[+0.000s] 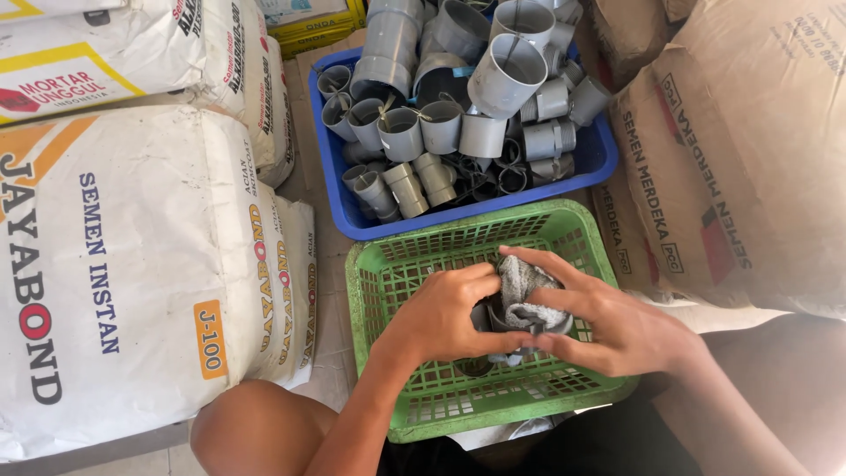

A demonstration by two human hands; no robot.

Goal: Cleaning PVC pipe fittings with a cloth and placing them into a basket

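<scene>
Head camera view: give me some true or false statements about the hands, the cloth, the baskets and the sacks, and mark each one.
1. Both hands, left hand and right hand, hold a grey rag over the green plastic mesh basket. True.
2. The blue plastic tub is empty. False: it is full of grey plastic pipe fittings.
3. The blue tub sits beyond the green basket. True.
4. The rag is bright red. False: it is grey.
5. White printed sacks lie on the person's left. True.
6. The green basket is heaped with fittings. False: its mesh floor mostly shows bare.
</scene>
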